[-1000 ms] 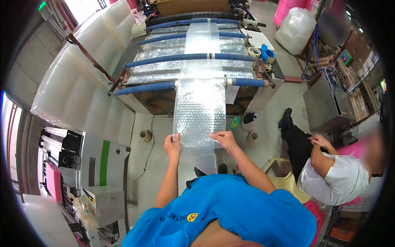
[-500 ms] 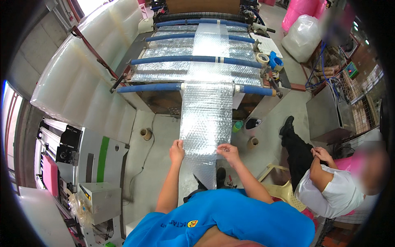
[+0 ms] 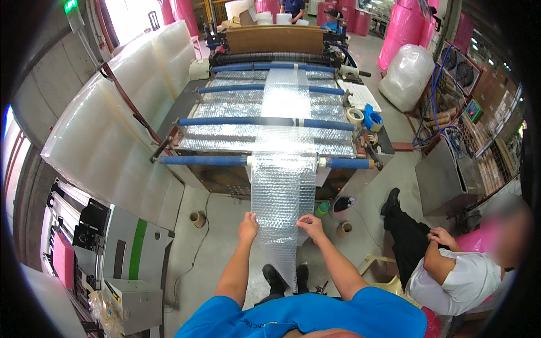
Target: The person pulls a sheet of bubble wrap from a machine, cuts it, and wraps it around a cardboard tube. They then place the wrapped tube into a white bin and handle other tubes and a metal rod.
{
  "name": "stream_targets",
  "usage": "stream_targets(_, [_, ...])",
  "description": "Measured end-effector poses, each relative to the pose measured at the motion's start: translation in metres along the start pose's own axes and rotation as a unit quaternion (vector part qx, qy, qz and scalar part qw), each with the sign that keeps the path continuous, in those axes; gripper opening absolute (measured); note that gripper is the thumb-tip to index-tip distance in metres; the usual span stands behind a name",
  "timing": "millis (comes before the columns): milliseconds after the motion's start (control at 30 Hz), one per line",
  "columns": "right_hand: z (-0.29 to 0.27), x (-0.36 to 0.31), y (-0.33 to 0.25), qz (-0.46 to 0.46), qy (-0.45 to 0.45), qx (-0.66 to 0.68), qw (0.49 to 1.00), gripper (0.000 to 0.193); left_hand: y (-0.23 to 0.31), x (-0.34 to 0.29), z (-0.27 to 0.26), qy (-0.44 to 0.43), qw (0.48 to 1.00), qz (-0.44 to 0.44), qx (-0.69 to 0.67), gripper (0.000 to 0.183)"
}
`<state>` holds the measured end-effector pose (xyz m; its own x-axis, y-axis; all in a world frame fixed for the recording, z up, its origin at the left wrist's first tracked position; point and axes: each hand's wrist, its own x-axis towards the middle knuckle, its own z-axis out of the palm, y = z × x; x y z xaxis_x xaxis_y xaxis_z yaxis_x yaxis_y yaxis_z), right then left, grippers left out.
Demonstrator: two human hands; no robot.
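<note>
plastic sheet [image 3: 277,194], hands [image 3: 248,227] [image 3: 311,226] at edges

The bubble wrap strip [image 3: 276,197] is clear, with silvery highlights and a regular pattern of raised dots. The rollers [image 3: 203,161] are blue. The wearer's shirt [image 3: 349,312] is bright blue; the seated person's shirt [image 3: 442,284] is white, the trousers [image 3: 407,250] black. The machine panel [image 3: 121,228] is light grey with one green stripe [image 3: 137,250]. The foam block [image 3: 63,256] is pink, the bottle [image 3: 322,209] green, the chair [image 3: 389,283] pale yellow.
</note>
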<state>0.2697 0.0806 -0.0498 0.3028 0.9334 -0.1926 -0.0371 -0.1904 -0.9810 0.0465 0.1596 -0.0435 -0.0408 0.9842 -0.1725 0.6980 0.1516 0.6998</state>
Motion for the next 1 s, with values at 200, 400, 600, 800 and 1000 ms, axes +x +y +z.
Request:
stream_targets(200, [0.002,0.058,-0.028,-0.119,0.034,-0.067,0.99,0.011,0.029,0.061,-0.004,0.041,0.999,0.014,-0.027,0.034])
stream_targets(400, [-0.009,0.081,-0.055,-0.169,0.033,-0.113,0.979,0.015,0.079,0.09,-0.033,0.051,0.991,0.043,-0.117,0.041])
stream_targets(600, [-0.003,0.028,-0.046,-0.072,-0.004,-0.031,0.997,0.016,0.063,0.046,-0.016,-0.124,0.945,-0.067,-0.295,0.05])
stream_targets(800, [0.002,-0.028,-0.033,0.047,-0.033,0.023,0.998,0.02,0.055,0.006,-0.039,-0.064,0.983,-0.013,-0.173,0.06])
stream_targets(1000, [0.008,-0.044,-0.054,0.039,-0.019,0.067,0.997,0.021,0.041,-0.031,-0.043,0.019,0.997,-0.003,-0.074,0.059])
